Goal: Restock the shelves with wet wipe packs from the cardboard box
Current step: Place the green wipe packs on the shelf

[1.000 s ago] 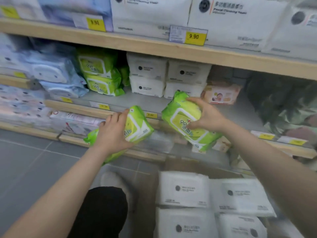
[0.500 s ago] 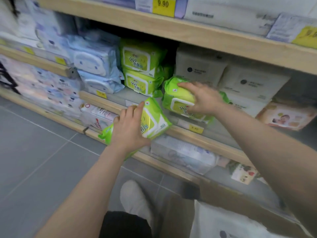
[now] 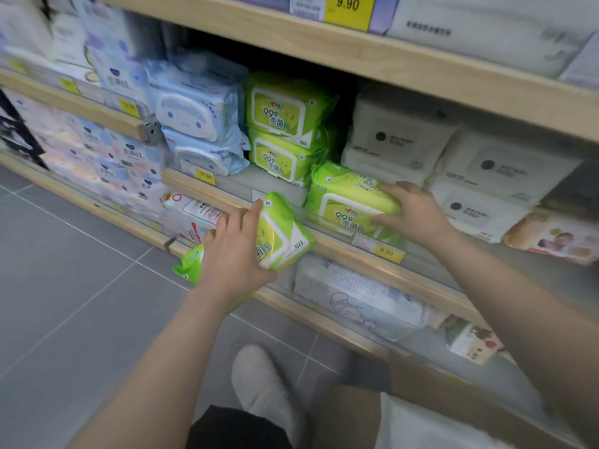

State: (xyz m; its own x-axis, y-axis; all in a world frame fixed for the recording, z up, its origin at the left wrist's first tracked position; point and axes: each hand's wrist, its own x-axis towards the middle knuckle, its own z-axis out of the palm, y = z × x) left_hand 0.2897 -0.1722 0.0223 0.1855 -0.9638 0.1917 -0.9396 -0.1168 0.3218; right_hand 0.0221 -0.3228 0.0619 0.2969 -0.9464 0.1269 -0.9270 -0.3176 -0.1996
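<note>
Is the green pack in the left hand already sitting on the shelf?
No, the left hand holds its green pack in the air in front of the shelf edge.

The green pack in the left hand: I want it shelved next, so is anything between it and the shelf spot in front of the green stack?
Nothing visible blocks it. The green pack in the left hand sits just below the shelf lip; the bare spot lies beside the right hand's pack.

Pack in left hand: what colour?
Lime green with a white label panel, held by the left hand; head view.
</note>
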